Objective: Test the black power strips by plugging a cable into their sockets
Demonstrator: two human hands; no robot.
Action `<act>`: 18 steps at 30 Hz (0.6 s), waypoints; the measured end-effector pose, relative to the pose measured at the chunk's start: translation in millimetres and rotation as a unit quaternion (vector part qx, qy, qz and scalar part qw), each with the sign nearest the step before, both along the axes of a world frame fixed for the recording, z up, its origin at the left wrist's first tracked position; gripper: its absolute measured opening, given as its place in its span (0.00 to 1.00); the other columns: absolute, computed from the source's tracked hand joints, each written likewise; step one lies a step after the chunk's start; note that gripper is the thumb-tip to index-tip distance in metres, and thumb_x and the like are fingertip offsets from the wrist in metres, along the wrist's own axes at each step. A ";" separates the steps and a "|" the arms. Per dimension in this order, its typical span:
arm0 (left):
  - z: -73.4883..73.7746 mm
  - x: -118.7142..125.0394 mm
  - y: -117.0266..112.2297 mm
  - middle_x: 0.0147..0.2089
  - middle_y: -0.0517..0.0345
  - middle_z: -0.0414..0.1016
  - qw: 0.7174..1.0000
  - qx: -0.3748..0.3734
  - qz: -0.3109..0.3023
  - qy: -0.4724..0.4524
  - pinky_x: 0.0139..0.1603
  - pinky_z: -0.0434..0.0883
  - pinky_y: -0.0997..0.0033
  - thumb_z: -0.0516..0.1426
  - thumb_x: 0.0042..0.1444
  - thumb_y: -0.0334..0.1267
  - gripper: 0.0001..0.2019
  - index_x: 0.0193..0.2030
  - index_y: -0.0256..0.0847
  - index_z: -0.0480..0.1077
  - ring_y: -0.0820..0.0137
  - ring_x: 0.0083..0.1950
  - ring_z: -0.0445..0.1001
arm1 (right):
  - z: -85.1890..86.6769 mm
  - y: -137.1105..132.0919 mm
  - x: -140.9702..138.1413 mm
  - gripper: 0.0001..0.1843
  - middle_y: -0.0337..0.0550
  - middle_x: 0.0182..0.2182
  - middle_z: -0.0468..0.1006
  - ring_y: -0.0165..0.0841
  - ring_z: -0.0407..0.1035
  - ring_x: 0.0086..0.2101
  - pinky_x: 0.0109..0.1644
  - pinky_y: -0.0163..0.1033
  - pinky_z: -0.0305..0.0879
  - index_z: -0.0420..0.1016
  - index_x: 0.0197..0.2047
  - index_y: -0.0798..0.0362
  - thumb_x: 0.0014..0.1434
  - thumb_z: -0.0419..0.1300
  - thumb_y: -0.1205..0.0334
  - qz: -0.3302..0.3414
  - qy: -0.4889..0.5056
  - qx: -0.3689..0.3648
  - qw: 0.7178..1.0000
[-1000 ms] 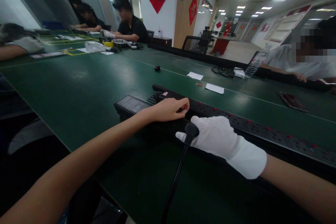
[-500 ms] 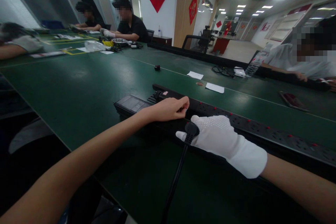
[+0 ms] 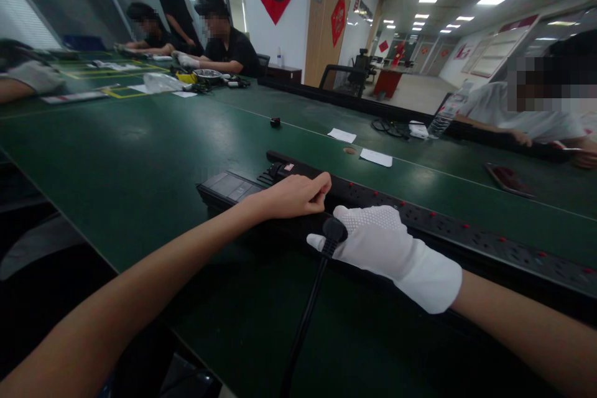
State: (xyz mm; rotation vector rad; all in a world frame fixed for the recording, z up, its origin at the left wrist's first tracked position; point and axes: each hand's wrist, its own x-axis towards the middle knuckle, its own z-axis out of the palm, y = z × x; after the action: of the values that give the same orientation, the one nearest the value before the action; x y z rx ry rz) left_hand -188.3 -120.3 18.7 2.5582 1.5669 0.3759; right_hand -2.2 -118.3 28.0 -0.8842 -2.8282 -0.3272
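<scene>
A long black power strip (image 3: 457, 236) with red switches lies across the green table (image 3: 140, 155). My bare left hand (image 3: 293, 196) rests on its left part, fingers curled against the strip's top. My right hand (image 3: 382, 245), in a white dotted glove, is closed on a black plug (image 3: 334, 230) at the strip's near side. The plug's black cable (image 3: 303, 317) runs down toward me. The plug's prongs are hidden.
Two paper slips (image 3: 375, 157) and a small black part (image 3: 275, 122) lie beyond the strip. A dark phone (image 3: 508, 179) and a water bottle (image 3: 448, 113) sit at the right by a seated person. Other people sit and stand at the far left end.
My hands and the plug have barely shifted. The view moved slightly. A standing person at the far left has walked to the right.
</scene>
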 end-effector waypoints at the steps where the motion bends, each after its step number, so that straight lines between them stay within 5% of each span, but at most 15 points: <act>1: 0.3 0.4 -0.4 0.29 0.59 0.67 1.000 0.002 0.003 0.008 0.27 0.54 0.74 0.47 0.51 0.34 0.09 0.40 0.38 0.57 0.76 0.25 0.62 | -0.2 0.0 0.1 0.30 0.37 0.19 0.70 0.32 0.64 0.19 0.21 0.34 0.40 0.64 0.24 0.50 0.51 0.41 0.32 0.000 0.001 0.000 1.000; 18: 0.3 0.2 -0.6 0.27 0.60 0.65 1.000 0.004 -0.009 0.018 0.27 0.53 0.74 0.46 0.53 0.35 0.08 0.41 0.39 0.57 0.75 0.24 0.60 | 0.9 -1.5 -0.7 0.30 0.39 0.20 0.70 0.33 0.65 0.21 0.21 0.34 0.41 0.65 0.25 0.50 0.52 0.38 0.33 -0.015 -0.010 -0.004 1.000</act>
State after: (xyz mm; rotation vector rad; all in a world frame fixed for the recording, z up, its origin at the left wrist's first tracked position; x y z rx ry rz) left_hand -188.1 -120.9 19.0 2.5977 1.5547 0.3378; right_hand -2.9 -119.8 28.9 -0.9311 -2.8395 -0.3317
